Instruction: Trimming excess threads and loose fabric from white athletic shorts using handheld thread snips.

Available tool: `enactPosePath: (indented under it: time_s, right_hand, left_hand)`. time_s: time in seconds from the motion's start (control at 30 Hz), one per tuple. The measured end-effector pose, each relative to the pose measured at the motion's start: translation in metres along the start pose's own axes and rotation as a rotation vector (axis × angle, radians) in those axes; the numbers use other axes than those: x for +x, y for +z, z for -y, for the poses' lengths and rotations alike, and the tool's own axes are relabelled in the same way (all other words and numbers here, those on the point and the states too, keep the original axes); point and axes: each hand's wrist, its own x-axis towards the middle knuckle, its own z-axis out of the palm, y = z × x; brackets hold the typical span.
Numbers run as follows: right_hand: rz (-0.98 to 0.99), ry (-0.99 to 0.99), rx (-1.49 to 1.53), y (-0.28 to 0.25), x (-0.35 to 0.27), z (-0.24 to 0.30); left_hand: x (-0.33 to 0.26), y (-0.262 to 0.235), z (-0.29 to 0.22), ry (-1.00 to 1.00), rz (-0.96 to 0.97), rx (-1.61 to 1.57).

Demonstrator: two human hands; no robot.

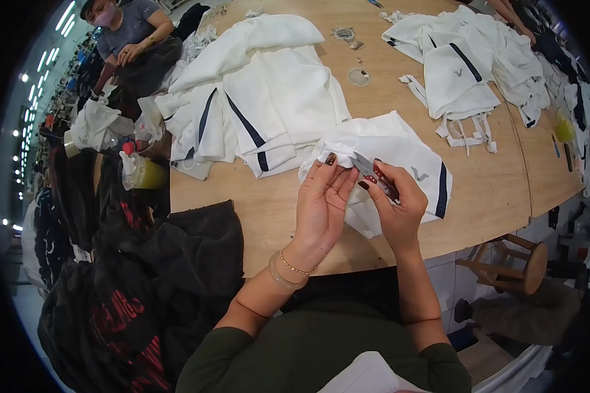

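Note:
My left hand [324, 196] pinches a gathered edge of a white garment [400, 147] with a navy stripe. My right hand [400, 200] is closed round small thread snips [367, 169] with red on the handle. Their metal blades point left and touch or lie very near the pinched cloth, just by my left fingertips. The rest of this garment lies on the table under and beyond both hands, its navy stripe to the right of my right hand. Where the blade tips meet the cloth is too small to make out.
White garments with navy stripes [282, 92] are heaped at the left, more [455, 72] at the far right. A cup of yellow drink [144, 173] and a phone [193, 169] stand by the left edge. Dark clothes [177, 262] hang lower left; a wooden stool [511, 262] is lower right. Two other people work across the table.

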Motion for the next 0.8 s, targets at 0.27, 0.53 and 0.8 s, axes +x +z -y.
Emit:
enactPosePath:
  time_s: [0.27, 0.53, 0.8]
  right_hand:
    - [-0.008, -0.061, -0.014, -0.0034, 0.0002, -0.0001]
    - [-0.005, -0.087, -0.054, -0.0048, 0.0012, 0.0036]
    - [0.001, -0.164, -0.14, -0.0025, 0.006, 0.002]
  left_hand:
    - [-0.0017, 0.0059, 0.0019, 0.092, 0.019, 0.028]
    - [-0.0025, 0.0049, 0.0015, 0.065, 0.008, 0.024]
    - [-0.0004, 0.0036, 0.001, 0.06, 0.016, 0.026]
